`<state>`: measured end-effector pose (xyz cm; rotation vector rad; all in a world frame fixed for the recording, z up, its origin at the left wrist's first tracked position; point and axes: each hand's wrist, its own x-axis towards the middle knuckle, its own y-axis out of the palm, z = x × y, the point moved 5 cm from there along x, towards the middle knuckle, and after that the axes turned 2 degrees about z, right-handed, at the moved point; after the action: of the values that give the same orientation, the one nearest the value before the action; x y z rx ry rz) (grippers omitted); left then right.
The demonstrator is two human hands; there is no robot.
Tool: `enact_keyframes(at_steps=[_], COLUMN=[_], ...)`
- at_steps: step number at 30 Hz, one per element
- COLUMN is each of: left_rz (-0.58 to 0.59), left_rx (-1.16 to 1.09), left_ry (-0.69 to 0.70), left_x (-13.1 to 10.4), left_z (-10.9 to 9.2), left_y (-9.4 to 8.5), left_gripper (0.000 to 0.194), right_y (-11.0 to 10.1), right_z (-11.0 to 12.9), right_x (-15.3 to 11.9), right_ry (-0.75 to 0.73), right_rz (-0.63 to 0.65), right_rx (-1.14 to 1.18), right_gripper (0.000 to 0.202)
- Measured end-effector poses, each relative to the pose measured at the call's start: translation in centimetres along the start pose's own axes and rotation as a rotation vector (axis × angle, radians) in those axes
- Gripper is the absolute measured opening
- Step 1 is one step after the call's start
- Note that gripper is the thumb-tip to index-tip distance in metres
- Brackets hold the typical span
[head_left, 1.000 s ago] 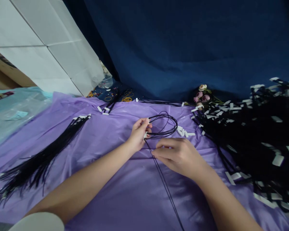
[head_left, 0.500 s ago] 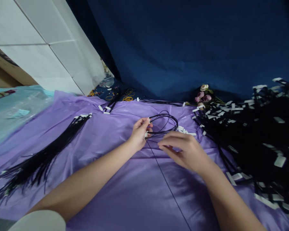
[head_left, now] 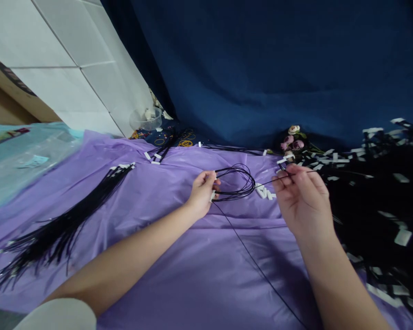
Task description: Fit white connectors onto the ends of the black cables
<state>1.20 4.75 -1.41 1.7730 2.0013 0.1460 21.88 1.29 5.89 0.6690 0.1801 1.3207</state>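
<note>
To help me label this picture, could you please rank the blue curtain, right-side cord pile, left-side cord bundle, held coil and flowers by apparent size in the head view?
Blue curtain
Right-side cord pile
Left-side cord bundle
Coil in left hand
Flowers

Looped black cord (head_left: 253, 182) with white ends above purple cloth (head_left: 192, 256)

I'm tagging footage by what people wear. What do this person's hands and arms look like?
The left hand and right hand are bare: no gloves, rings or watch show. The slim forearms show no sleeves. A pale, rounded shape at bottom left may be clothing; I cannot tell.
</note>
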Motion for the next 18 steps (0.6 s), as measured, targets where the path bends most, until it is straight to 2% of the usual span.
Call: enact_keyframes(at_steps=[4,9,14,18], left_rz=[-0.011,0.01,0.048,0.076], left_rx=[0.074,0.138,0.165,0.168], left_ry=[0.037,0.047,0.081,0.099], left_x=[-0.2,-0.2,-0.3,-0.6], left_z=[0.0,0.2,0.0,-0.1], left_y=[0.1,0.2,0.4,0.6], left_gripper=[0.023,0.024,0.028,0.03], right_y=[0.2,1.9,2.1,1.7], right_z=[-0.3,-0.5,-2.4,-3.3], right_x=[-0.1,-1.1,-1.5,-1.5], right_ry=[0.081,0.156,0.34,0.318], right_rz=[0.07,0.228,0.208,0.233], right_rx=[0.1,-0.093,-0.231,-0.403], right_gripper=[0.018,0.021,0.017,0.02])
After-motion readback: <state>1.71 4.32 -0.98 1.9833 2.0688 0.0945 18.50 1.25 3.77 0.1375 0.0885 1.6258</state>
